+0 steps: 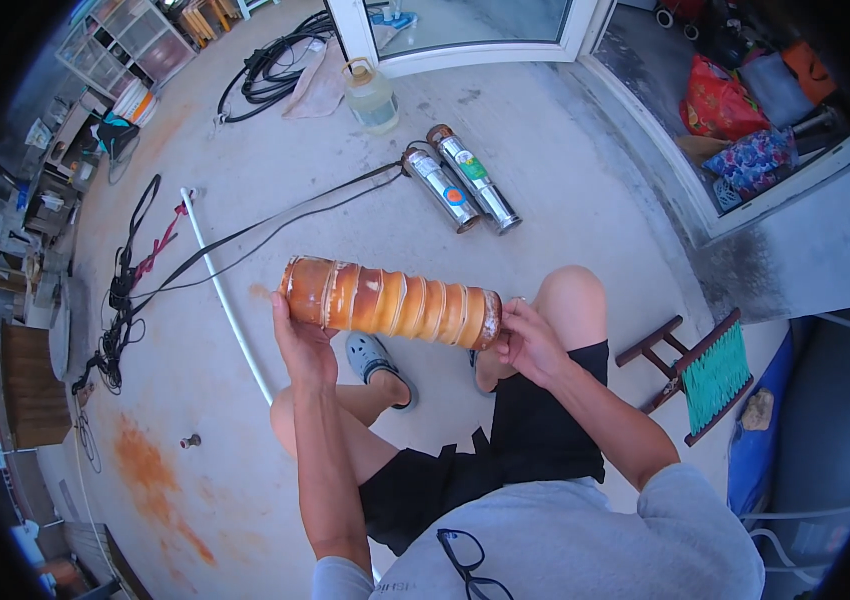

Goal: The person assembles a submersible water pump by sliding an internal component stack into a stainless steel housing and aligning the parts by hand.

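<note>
A rust-brown and orange ribbed cylinder [385, 300] lies level across my lap, held up above the floor between both hands. My left hand [305, 345] supports its left end, with the thumb up along the side and the fingers partly hidden beneath. At the other end, the fingers of my right hand [531, 345] grip the rusty rim. Beyond it on the floor lie two shiny metal cylinders with rusty ends, a left one [442, 190] with a blue and orange sticker and a right one [475, 180] with a green and white label.
A black cable [275, 222] runs from the metal cylinders to a tangle at left, crossing a white pipe [213, 265]. A jug of liquid [372, 100] stands near the glass door. At right is a folding stool [715, 377] with green cords. A small metal fitting [191, 440] lies at left.
</note>
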The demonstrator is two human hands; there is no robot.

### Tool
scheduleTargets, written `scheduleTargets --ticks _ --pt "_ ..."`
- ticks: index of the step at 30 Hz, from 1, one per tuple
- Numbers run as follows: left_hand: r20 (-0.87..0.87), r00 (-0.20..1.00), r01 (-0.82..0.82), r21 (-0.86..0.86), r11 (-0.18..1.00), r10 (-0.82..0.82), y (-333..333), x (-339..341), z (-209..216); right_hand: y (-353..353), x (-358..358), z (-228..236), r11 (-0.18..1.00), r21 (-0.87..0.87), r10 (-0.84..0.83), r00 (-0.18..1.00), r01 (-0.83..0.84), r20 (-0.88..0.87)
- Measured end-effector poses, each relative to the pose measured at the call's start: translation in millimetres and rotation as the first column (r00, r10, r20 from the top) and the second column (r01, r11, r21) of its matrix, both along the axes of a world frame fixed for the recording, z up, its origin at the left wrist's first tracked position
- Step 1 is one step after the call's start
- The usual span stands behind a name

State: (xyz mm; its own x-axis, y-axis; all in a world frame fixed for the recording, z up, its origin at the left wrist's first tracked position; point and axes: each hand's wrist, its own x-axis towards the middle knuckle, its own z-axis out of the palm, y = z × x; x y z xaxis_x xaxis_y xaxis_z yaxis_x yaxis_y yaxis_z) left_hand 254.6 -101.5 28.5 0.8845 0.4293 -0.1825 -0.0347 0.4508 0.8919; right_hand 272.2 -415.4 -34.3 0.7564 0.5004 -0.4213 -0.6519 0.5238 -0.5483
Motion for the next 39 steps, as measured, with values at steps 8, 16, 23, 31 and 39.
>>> scheduleTargets --ticks 8,16,23,31,39 --pt "-0.034 0.999 0.009 -0.013 1.000 -0.010 10.9 5.2 0.1 -0.8 -0.2 1.8 0.998 0.014 0.062 0.997 -0.063 0.051" --pt "0.030 0.999 0.044 -0.149 0.988 -0.040 4.4 10.4 -0.7 -3.2 9.4 13.3 0.999 0.048 0.003 0.993 -0.008 0.120" --pt "0.121 0.987 -0.078 -0.189 0.979 0.102 -1.3 21.1 -1.1 -7.8 30.5 37.9 0.989 -0.127 0.104 0.959 -0.072 0.264" --pt "0.240 0.943 -0.148 -0.313 0.938 0.229 -7.4 42.9 4.5 -11.7 141.0 120.7 0.598 -0.739 0.747 0.550 -0.311 0.372" --pt "0.233 0.965 -0.083 -0.152 0.985 0.117 -10.3 90.1 -19.9 -12.0 191.4 48.2 0.536 -0.786 0.768 0.565 -0.309 0.302"
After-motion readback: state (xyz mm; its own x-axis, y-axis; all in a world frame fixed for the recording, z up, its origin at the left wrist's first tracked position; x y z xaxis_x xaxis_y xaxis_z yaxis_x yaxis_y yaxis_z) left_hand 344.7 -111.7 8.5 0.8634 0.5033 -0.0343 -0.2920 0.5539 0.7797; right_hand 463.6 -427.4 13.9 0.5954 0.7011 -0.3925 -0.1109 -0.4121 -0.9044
